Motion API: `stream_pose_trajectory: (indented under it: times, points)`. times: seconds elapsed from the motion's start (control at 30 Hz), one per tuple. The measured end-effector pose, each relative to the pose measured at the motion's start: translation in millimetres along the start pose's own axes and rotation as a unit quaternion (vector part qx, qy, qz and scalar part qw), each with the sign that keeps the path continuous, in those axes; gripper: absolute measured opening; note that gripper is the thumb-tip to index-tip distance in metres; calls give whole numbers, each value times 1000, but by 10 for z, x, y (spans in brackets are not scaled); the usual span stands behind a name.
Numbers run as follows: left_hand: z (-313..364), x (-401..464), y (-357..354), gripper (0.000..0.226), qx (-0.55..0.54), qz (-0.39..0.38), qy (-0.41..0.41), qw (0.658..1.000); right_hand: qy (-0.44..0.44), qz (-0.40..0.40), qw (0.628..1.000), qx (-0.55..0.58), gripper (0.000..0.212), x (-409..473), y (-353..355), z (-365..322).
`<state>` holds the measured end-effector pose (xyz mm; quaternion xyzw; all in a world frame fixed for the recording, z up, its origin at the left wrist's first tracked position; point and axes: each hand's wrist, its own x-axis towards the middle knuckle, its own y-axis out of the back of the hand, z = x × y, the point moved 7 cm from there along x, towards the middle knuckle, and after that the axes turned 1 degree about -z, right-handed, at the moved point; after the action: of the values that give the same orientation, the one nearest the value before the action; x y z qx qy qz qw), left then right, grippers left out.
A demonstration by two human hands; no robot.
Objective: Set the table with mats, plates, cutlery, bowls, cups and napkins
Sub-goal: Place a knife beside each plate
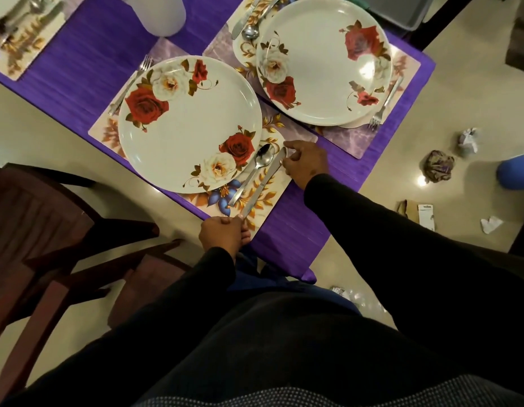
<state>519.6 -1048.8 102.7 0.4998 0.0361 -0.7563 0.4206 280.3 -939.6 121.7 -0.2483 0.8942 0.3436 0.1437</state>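
Knife (262, 183) held at both ends: my left hand (224, 235) pinches the handle tip at the near edge of the floral mat (256, 198), fingers curled round it, while my right hand (306, 163) curls its fingertips on the blade end. It lies on the mat just right of the rose-patterned plate (190, 124), with a spoon (252, 171) lying between it and the plate rim, roughly parallel. A fork (131, 83) lies on the mat at the plate's far left side. Second setting beyond: another rose plate (323, 60) on its own mat (354, 139), with a second knife (244, 20) and spoon (250, 32) on one side and a fork (385, 105) on the other. Both mats rest on a purple tablecloth (87, 63). Dark wooden chairs (49, 218) stand at my left; crumpled paper (438, 165) lies on the floor to the right.
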Motion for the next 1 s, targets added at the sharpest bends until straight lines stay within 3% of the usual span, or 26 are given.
stream_pose_trajectory:
  times: [0.67,1.0]
  points:
    - [-22,-34,-1,15,-12,17,-14,1000,28,29,999,-14,35,-41,8,-43]
    - [-36,-120,-4,19,-62,-1,33,998,26,42,999,12,40,-97,18,-40]
